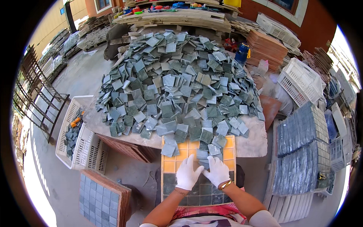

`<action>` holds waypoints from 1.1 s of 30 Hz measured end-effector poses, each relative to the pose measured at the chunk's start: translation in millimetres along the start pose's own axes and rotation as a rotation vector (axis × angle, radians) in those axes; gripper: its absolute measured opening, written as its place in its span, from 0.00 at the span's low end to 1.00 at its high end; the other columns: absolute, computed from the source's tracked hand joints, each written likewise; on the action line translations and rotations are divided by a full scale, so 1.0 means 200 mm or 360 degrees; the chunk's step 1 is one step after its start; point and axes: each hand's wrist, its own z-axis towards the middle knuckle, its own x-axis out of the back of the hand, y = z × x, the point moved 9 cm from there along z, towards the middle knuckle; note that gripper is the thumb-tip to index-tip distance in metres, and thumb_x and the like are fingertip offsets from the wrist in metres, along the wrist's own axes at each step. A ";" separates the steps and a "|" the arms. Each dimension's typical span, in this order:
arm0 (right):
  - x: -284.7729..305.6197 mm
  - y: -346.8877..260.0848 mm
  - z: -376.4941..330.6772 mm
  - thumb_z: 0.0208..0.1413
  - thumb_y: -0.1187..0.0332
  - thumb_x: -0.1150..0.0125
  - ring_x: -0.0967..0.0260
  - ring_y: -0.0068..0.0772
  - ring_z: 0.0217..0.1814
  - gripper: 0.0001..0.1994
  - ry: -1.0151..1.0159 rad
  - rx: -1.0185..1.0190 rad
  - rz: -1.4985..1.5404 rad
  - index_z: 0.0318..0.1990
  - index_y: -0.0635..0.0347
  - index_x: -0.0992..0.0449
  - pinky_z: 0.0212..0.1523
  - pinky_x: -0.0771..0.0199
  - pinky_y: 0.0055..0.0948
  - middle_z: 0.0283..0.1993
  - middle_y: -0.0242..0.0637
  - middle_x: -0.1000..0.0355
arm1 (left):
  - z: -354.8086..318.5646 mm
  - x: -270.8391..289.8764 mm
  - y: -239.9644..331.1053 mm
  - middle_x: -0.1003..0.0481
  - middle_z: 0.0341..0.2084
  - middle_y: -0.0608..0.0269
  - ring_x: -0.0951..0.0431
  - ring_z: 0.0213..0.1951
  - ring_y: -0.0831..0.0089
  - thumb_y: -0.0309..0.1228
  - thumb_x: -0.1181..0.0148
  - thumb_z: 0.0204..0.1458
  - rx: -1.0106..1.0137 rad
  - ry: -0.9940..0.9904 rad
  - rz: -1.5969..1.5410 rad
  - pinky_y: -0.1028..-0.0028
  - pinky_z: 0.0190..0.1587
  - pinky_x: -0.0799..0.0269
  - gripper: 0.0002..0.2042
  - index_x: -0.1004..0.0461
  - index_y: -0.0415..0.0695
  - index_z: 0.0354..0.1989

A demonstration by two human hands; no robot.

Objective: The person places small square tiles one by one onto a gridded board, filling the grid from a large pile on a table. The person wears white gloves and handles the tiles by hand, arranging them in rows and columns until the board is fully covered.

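An orange grid tray (169,166) lies in front of me, its near rows filled with small grey-green square tiles. My left hand (188,174) and my right hand (217,172), both in white gloves, press together on a grey-green tile (204,163) at the tray's middle. Several loose tiles (210,148) lie on the tray's far rows. Just beyond, a big heap of the same square tiles (177,83) covers a stone slab table (249,143).
A white plastic crate (81,151) with some tiles stands at the left. A filled tile sheet on a brown board (99,195) lies lower left. Stacks of finished tile sheets (300,151) and white crates (300,79) stand right. Metal racks (38,98) line the far left.
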 end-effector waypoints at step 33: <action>0.21 0.65 -0.09 0.54 0.66 0.42 0.29 0.44 0.42 0.08 0.0259 0.0105 0.0578 0.41 0.54 0.24 0.42 0.27 0.38 0.42 0.38 0.29 | 0.28 0.11 0.14 0.27 0.31 0.62 0.24 0.34 0.58 0.33 0.39 0.48 -0.0624 0.0168 0.0223 0.63 0.33 0.27 0.11 0.27 0.49 0.41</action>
